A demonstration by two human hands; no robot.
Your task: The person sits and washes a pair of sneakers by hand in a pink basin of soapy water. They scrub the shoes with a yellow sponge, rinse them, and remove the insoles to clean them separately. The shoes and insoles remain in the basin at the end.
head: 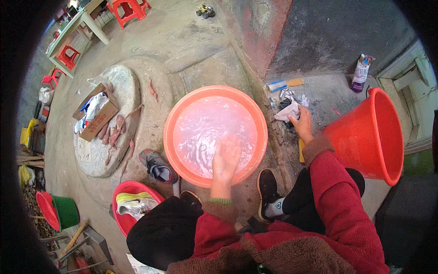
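Observation:
In front of me an orange plastic basin (170, 144) stands on the concrete floor, holding cloudy, rippled water (205, 126). My left hand (226, 157) is over this water, palm up, with nothing visible in it; whether the fingertips touch the surface I cannot tell. To the right of the basin, my right hand (304, 122) pinches a pale, wet-looking cloth piece (288, 112), possibly a sock. Dark and white fabric (291, 97) lies in a heap just behind it. Near the heap are a blue-and-white packet (277, 86) and a yellowish bar (295, 82).
A tall red bucket (356, 133) leans at right, near a purple detergent pouch (360, 73). Left of the basin are a grey sneaker (157, 166), a red tub (127, 221) with white shoes (137, 205), and a stone slab (128, 78) bearing a carton (102, 121) and sweet potatoes (116, 133).

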